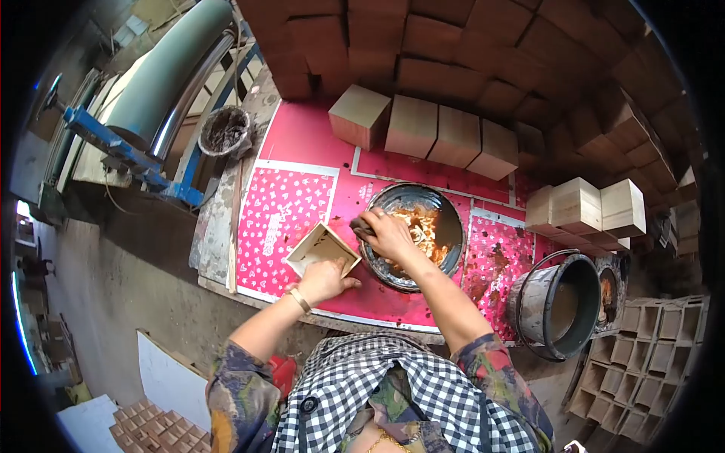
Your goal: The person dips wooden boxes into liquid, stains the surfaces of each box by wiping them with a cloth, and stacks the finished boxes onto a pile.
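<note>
My left hand point(323, 280) grips a small open wooden box point(303, 248) at its near side, with fingers reaching over the edge. The box is tilted, its opening facing up toward me, and dark marks show inside. My right hand point(390, 235) is closed around a dark, wet-looking lump point(361, 228), perhaps a sponge or rag; its exact kind cannot be made out. That hand is over the left rim of a round dark basin point(458, 260), just right of the box. Brownish liquid with pale, foamy-looking patches lies in the basin, partly hidden by my right forearm.
Pink printed sheets point(287, 143) cover the table. Wooden blocks point(411, 124) line its back, before stacked brown boxes point(483, 38). A bucket point(540, 302) stands right, near open wooden boxes point(649, 355). A small lined bin point(226, 131) and roller machine point(170, 75) are left.
</note>
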